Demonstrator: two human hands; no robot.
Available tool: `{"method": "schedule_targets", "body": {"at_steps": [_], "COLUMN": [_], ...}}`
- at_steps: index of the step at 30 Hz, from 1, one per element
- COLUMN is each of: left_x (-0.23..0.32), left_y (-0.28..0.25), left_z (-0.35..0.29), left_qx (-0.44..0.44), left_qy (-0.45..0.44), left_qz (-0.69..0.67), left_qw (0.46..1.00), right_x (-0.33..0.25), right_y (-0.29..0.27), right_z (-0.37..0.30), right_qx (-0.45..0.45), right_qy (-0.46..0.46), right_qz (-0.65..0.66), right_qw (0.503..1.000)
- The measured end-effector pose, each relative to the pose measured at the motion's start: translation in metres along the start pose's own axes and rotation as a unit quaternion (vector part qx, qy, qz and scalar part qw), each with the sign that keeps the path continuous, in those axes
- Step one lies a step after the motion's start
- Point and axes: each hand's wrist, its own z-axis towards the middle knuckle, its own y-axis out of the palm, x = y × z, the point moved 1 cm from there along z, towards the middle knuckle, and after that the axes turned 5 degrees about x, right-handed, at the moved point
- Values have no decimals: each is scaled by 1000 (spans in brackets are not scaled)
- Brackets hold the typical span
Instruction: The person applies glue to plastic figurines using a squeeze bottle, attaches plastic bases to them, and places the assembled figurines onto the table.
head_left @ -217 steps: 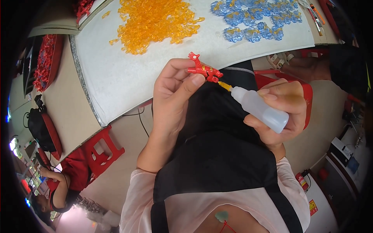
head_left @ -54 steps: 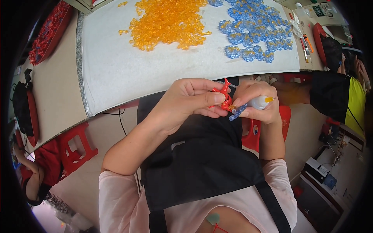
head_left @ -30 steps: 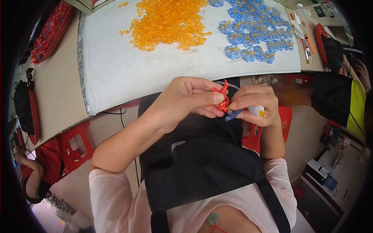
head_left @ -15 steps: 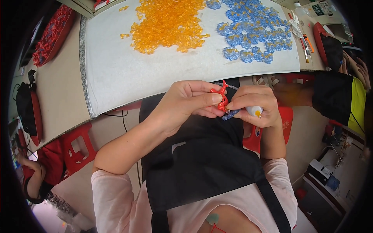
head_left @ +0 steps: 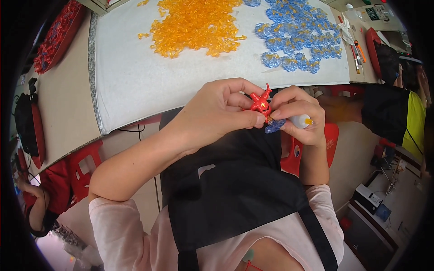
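Just off the table's near edge, my left hand (head_left: pixel 221 110) pinches a glossy red plastic toy figure (head_left: pixel 261 105) between thumb and fingers. The figure has thin limbs pointing up and dark marks on its front. My right hand (head_left: pixel 305 106) touches the figure's lower end with thumb and index fingertip. A dark blue glittery piece (head_left: pixel 275 126) hangs there, right by those fingertips; whether it is joined to the figure I cannot tell. Tucked in the same right hand is a small white squeeze bottle (head_left: pixel 299 121) with a yellow tip, pointing to the right.
On the white-covered table (head_left: pixel 131 90) lie a heap of orange translucent pieces (head_left: pixel 194 29) and rows of blue translucent pieces (head_left: pixel 294 40). Brushes and an orange cutter (head_left: pixel 360 52) lie at the right. A red tray of red parts (head_left: pixel 58 40) sits left. A red stool (head_left: pixel 86 167) stands below.
Both hands have risen slightly toward the table edge. The red figure has turned, showing more of its front, and the blue piece has shifted slightly right and up with it.
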Motion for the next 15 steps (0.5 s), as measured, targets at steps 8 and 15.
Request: {"method": "schedule_targets", "body": {"at_steps": [8,15], "left_x": [-6,-7], "left_y": [0,-1], "left_z": [4,2], "left_qx": [23,32], "left_qy": [21,39], "left_qz": [6,27], "left_qw": [1000,998], "right_x": [3,3], "right_y": [5,8], "right_z": [-4,-4], "right_qx": [62,69], "right_qy": [40,38], "right_qz": [-10,-34], "right_qw": [997,996]}}
